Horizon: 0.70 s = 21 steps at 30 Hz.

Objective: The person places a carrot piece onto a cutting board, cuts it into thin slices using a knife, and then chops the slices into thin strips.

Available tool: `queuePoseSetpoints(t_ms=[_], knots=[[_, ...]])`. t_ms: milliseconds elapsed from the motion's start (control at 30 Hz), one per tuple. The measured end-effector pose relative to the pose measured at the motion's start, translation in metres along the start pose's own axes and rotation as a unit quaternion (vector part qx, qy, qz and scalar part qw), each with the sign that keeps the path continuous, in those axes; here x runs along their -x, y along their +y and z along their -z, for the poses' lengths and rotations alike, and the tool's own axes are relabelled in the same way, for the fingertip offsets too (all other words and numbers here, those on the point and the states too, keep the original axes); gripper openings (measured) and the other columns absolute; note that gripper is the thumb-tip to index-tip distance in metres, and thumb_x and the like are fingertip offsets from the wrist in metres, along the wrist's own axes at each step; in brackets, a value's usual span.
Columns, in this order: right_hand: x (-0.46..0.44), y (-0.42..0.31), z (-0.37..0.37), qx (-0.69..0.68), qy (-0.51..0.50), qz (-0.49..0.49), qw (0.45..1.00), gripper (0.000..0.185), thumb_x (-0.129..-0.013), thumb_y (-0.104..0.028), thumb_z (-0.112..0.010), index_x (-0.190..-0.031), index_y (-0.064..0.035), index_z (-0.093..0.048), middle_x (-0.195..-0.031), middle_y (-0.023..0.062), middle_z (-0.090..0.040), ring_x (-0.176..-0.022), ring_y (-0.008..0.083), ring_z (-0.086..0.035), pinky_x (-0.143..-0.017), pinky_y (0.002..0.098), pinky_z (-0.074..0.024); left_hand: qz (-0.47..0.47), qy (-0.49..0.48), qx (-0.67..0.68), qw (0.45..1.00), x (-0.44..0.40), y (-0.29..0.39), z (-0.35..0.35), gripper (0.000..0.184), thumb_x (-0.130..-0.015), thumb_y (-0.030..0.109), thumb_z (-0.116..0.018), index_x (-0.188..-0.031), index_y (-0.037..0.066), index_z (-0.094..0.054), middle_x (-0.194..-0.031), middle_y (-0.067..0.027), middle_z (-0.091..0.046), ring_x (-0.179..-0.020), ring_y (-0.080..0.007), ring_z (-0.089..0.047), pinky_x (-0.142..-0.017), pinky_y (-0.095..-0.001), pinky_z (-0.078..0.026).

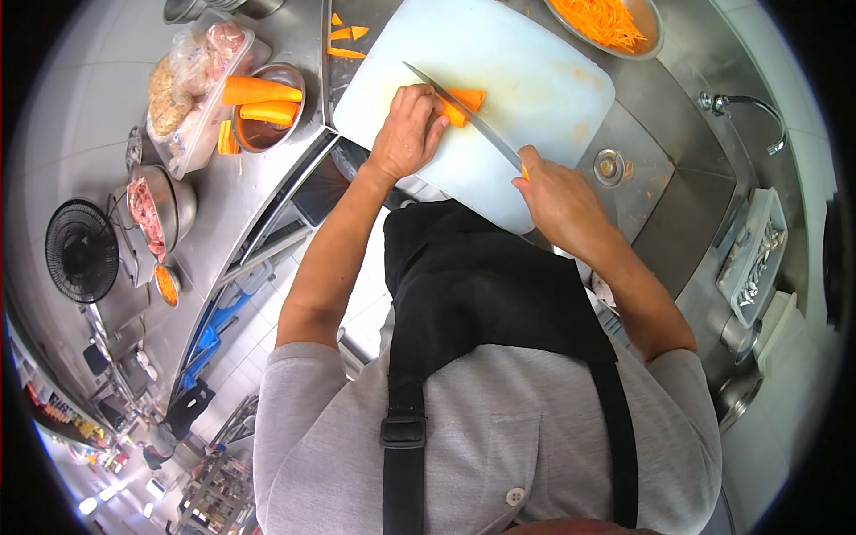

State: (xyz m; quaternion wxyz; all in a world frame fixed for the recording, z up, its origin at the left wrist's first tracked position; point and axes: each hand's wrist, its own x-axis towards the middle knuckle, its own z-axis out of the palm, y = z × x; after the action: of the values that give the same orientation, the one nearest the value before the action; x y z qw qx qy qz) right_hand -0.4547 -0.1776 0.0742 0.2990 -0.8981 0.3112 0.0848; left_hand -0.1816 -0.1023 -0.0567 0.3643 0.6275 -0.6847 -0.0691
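Observation:
A large white cutting board (526,53) lies before me over the steel counter and sink. On it is an orange carrot piece (456,113), with the blade of a long kitchen knife (481,127) across it. My right hand (560,198) is closed round the knife's yellow-orange handle at the board's right edge. My left hand (411,129) has its fingers curled against the left end of the carrot, holding it on the board. Part of the carrot is hidden behind the blade and my fingers.
Peeled carrots (270,112) rest in a steel bowl (299,82) at left, beside bagged meat (183,89). Shredded carrot (599,22) fills a bowl at the top right. A pot of meat (147,214) stands farther left. A tap (753,102) and cutlery tray (753,254) are at right.

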Motion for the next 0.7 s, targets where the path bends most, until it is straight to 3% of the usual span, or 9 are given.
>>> queuePoseSetpoints(t_ms=[300,467,700], knots=[[-0.014,-0.003,-0.008,0.006,-0.013,-0.006,1.0,0.023,-0.111,-0.019,-0.058,-0.114,0.0016,-0.049,-0.089,0.0258,-0.071,-0.087,0.0492,-0.07,-0.078,0.0599,-0.0527,0.001,-0.004,0.007,1.0,0.0,-0.001,0.001,0.027,-0.096,0.006,-0.076,-0.117,0.0,-0.061,-0.126,-0.0209,-0.06,-0.12,-0.0416,-0.058,-0.105,-0.0474,-0.05],[-0.053,0.019,-0.065,0.006,-0.006,-0.021,1.0,0.026,-0.111,-0.022,-0.06,-0.116,0.0001,-0.048,-0.091,0.0255,-0.072,-0.091,0.0495,-0.07,-0.079,0.061,-0.0515,0.001,-0.002,0.006,1.0,-0.001,0.001,0.003,0.026,-0.095,0.008,-0.076,-0.117,0.002,-0.063,-0.124,-0.0196,-0.062,-0.119,-0.0416,-0.058,-0.105,-0.0486,-0.05],[-0.05,0.014,-0.051,-0.004,-0.007,-0.027,1.0,0.026,-0.111,-0.022,-0.061,-0.116,0.0002,-0.049,-0.093,0.0254,-0.074,-0.093,0.0486,-0.071,-0.08,0.0607,-0.0527,0.006,0.005,0.003,1.0,0.0,0.002,0.002,0.026,-0.097,0.005,-0.076,-0.117,0.001,-0.061,-0.125,-0.021,-0.06,-0.119,-0.0412,-0.059,-0.103,-0.0468,-0.051]])
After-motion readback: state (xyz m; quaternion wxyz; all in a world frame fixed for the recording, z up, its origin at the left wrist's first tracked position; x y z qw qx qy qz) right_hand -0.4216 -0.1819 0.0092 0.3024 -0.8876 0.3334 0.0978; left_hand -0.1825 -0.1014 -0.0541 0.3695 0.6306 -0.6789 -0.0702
